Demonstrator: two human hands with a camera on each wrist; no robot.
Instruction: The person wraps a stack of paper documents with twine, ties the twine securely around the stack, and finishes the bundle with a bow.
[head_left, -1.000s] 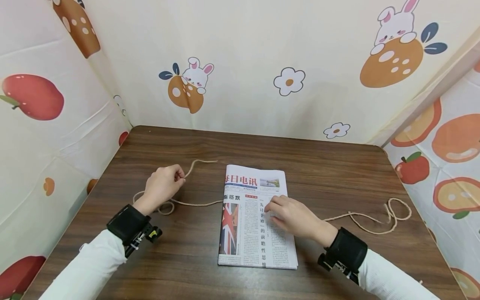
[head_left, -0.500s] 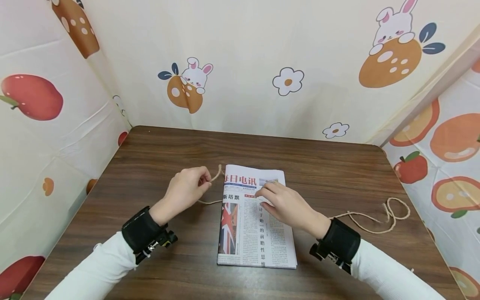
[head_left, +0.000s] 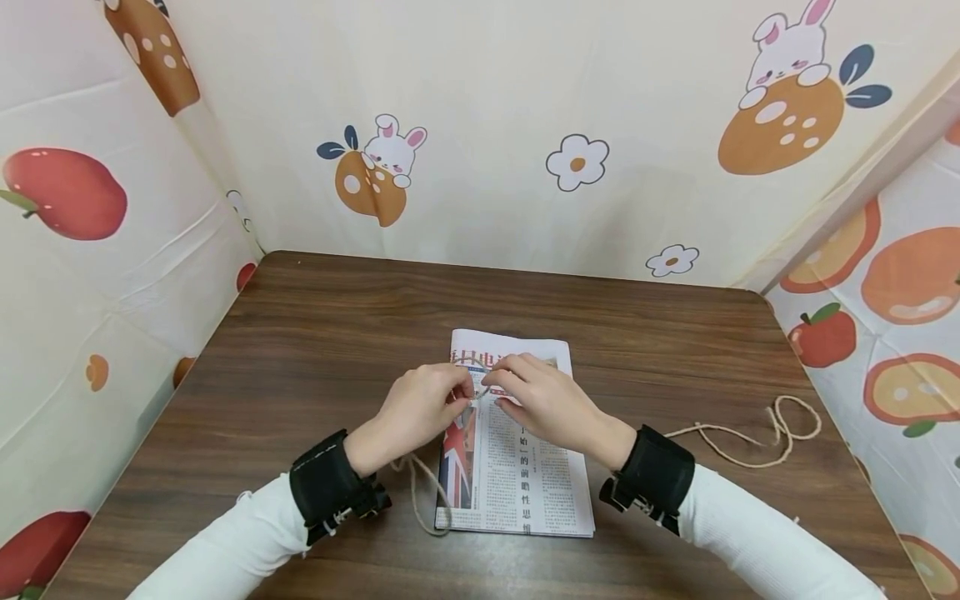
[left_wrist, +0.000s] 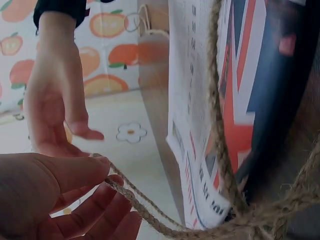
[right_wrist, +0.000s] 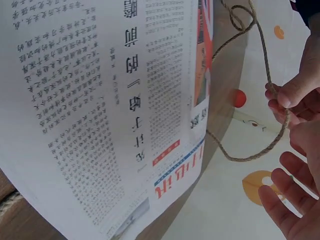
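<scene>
A folded newspaper (head_left: 558, 492) lies on the wooden table, its printed front up. Twine (left_wrist: 216, 100) passes beneath it, judging by strands showing on both sides. In the head view my left hand (head_left: 426, 407) is over the paper's upper left part, pinching the twine between thumb and fingers. From that pinch a bent length of twine (right_wrist: 250, 158) curves towards the paper's edge. My right hand (head_left: 553, 406) hovers over the paper just right of the left hand. Its fingers are loosely bent beside the twine, without a visible grip on it.
The twine's other end (head_left: 783, 433) lies in a loose loop on the right of the table (head_left: 360, 308). A patterned cloth (head_left: 480, 167) stands behind the table and along both sides.
My left hand has carried the twine end rightward from the table's left side onto the newspaper. The slack on the left has been drawn along. My right hand has shifted slightly left, towards it.
</scene>
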